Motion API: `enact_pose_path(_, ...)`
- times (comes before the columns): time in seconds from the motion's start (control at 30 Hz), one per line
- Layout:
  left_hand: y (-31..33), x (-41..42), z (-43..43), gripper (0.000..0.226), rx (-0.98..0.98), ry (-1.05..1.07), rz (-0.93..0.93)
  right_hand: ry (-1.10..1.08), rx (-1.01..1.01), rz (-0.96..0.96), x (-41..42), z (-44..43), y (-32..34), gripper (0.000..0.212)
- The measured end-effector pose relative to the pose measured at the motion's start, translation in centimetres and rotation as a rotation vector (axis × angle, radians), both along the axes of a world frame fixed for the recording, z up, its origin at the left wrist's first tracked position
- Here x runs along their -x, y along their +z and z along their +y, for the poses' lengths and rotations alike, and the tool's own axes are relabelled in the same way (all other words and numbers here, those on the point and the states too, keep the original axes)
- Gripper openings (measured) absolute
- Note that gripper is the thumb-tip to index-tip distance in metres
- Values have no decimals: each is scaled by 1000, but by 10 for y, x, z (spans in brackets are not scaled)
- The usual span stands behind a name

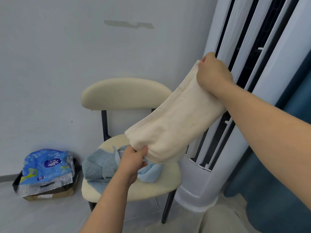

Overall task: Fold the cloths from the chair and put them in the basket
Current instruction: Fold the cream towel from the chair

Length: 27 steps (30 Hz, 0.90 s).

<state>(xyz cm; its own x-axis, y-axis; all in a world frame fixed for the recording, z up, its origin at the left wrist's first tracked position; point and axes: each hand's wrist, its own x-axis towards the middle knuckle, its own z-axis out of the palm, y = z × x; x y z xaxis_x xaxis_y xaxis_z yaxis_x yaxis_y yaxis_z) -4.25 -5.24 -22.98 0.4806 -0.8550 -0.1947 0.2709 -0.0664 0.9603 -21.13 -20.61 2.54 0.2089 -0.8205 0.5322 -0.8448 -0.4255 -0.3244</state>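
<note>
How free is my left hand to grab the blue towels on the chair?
Probably not yet: the left hand is right beside the blue towels, nothing between, but it grips the cream cloth and must release first.

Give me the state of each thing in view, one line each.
cream cloth: in the air, stretched between both hands
left hand: grips the cloth's lower end
right hand: grips its upper end
chair: upright
grey-blue towel: crumpled on the seat
light blue cloth: crumpled on the seat
blue pack: crumpled, lying on a cardboard box
</note>
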Motion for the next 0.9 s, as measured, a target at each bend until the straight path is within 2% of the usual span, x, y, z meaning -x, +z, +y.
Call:
enact_pose_path(0.1,5,-2,2,28,-75,15,52,-110,-118,100,-4,-11,-1,35)
enact_pose_path(0.27,7,-3,4,31,-46,0,147,-146,-263,128,-2,-21,-11,10)
enact_pose_path(0.37,3,-6,5,38,-3,-71,117,-130,-323,54,-5,-19,-7,23)
enact_pose_path(0.47,-2,-6,2,60,-84,-79,-73,-58,-439,-223,-9,-13,1,10)
enact_pose_path(0.6,-6,-4,-1,73,-126,-57,-119,78,-577,-529,-15,-2,8,22)
enact_pose_path(0.7,-9,-4,-1,66,-179,-46,-143,176,-580,-675,-21,8,12,29)
enact_pose_path(0.83,-10,-7,-1,28,-232,28,-124,237,-550,-739,-27,18,21,12)
enact_pose_path(0.9,-8,-7,0,13,-233,31,-80,249,-534,-750,-30,19,24,14)
